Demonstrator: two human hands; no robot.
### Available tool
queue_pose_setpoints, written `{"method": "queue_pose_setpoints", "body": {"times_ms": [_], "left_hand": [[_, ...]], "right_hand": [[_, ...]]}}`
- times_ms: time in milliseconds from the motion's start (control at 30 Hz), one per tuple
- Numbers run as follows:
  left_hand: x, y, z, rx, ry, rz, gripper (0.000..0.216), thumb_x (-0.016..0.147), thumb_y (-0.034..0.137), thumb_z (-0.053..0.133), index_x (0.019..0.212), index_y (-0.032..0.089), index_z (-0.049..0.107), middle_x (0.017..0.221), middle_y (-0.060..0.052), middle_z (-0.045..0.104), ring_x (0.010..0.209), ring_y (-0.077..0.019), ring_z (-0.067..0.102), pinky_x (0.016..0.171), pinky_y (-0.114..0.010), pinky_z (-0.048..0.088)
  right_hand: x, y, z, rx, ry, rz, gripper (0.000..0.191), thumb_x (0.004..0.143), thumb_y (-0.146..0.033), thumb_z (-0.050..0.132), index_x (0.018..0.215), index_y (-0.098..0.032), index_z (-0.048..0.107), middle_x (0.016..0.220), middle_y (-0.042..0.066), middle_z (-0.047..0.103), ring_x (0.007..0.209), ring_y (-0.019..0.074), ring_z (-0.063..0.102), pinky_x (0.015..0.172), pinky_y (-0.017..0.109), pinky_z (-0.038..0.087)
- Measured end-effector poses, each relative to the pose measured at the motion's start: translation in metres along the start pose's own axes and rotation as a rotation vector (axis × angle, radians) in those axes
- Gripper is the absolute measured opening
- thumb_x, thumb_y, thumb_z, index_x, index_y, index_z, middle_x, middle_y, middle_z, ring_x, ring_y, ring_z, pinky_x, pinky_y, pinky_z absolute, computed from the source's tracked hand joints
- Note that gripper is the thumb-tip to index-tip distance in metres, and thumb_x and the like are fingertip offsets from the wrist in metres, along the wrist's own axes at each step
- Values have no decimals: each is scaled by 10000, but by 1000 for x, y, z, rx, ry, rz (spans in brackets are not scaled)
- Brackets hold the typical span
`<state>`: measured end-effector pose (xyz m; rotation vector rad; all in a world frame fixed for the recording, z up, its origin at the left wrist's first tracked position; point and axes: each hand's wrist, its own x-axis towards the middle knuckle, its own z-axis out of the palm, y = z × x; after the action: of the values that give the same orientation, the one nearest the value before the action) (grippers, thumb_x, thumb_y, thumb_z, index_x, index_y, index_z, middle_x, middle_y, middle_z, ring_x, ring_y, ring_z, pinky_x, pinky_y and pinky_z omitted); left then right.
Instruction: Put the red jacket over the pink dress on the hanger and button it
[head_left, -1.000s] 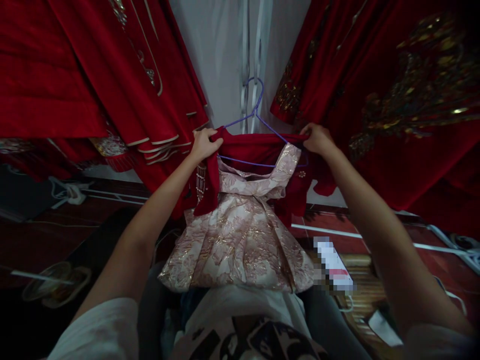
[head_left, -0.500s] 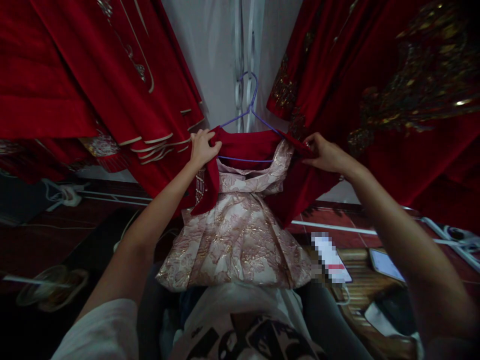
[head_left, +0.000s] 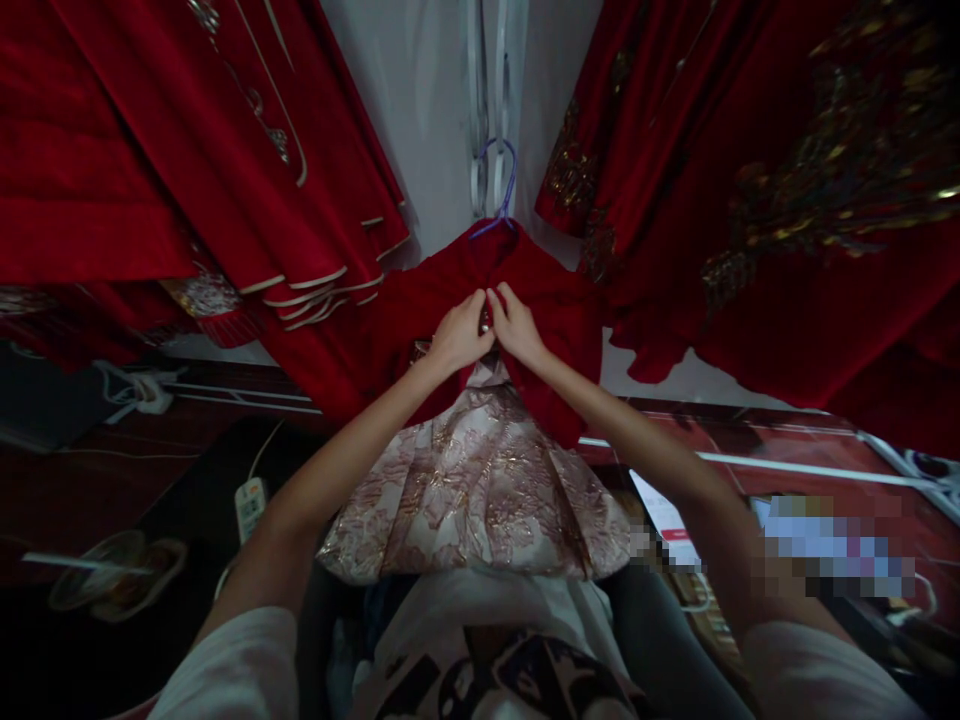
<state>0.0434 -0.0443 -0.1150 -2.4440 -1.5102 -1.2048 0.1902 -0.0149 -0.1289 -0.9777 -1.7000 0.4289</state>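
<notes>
- The red cloth jacket lies straight ahead of the person, centred between the arms, and hangs from a thin purple hanger whose hook stands above its neckline.
- Under it is a pale pink, gold-threaded floral brocade dress, its flared skirt spreading below the jacket's front.
- The long axis of both garments runs from the hook, farthest off, back towards the person; the skirt's hem is the nearest edge, just beside the white printed T-shirt.
- The left hand and the right hand are together at the jacket's upper front, below the hanger's hook, fingertips nearly touching and pinched on its front edges.
- Neither hand is clearly nearer the front opening: the left meets it from the left, the right from the right.
- Small shiny ornaments show between the fingertips; whether they are fasteners I cannot tell.
- Below the hands the front edges part, with the dress showing in the gap.
- Ornamented red velvet-like garments hang left of the jacket, and gold-decorated red drapery hangs on its right.
</notes>
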Motion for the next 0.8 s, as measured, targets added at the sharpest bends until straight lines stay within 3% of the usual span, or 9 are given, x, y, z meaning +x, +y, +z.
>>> {"method": "queue_pose_setpoints", "body": {"times_ms": [100, 300, 433, 567, 800], "left_hand": [[-11, 5, 13, -152, 15, -6, 225, 744, 130, 585, 918, 203, 462, 813, -46, 592, 761, -207, 605, 699, -331, 471], [-27, -2, 21, -468, 220, -76, 335, 730, 61, 576, 1005, 221, 469, 911, -26, 616, 856, -144, 631, 789, -285, 508], [-31, -3, 25, -581, 353, -204, 265, 737, 88, 613, 939, 217, 501, 860, -8, 638, 837, -128, 653, 802, -275, 516], [-30, -5, 22, -620, 331, -203, 112, 752, 136, 630, 834, 197, 582, 859, -19, 674, 836, -135, 653, 815, -284, 518], [-30, -5, 9, -589, 227, -152, 102, 751, 142, 622, 841, 190, 618, 861, -21, 689, 825, -139, 658, 803, -280, 528]], "right_hand": [[-14, -10, 15, 116, -52, 9, 441, 901, -651, 326, 857, -241, 481, 751, 8, 528, 732, 177, 548, 751, 323, 465], [-33, -16, -9, 187, -66, -40, 333, 851, -564, 534, 941, -251, 464, 813, 6, 578, 788, 174, 590, 776, 321, 496], [-39, -14, -10, 323, -64, -67, 294, 879, -476, 533, 1055, -263, 434, 898, 17, 613, 867, 166, 623, 851, 333, 506], [-40, -12, -4, 395, -89, -95, 216, 902, -422, 524, 1034, -264, 457, 949, 24, 630, 902, 154, 634, 870, 327, 507], [-39, -11, -3, 303, -27, -75, 228, 896, -447, 531, 1008, -253, 490, 972, 36, 639, 902, 163, 637, 842, 330, 521]]}}
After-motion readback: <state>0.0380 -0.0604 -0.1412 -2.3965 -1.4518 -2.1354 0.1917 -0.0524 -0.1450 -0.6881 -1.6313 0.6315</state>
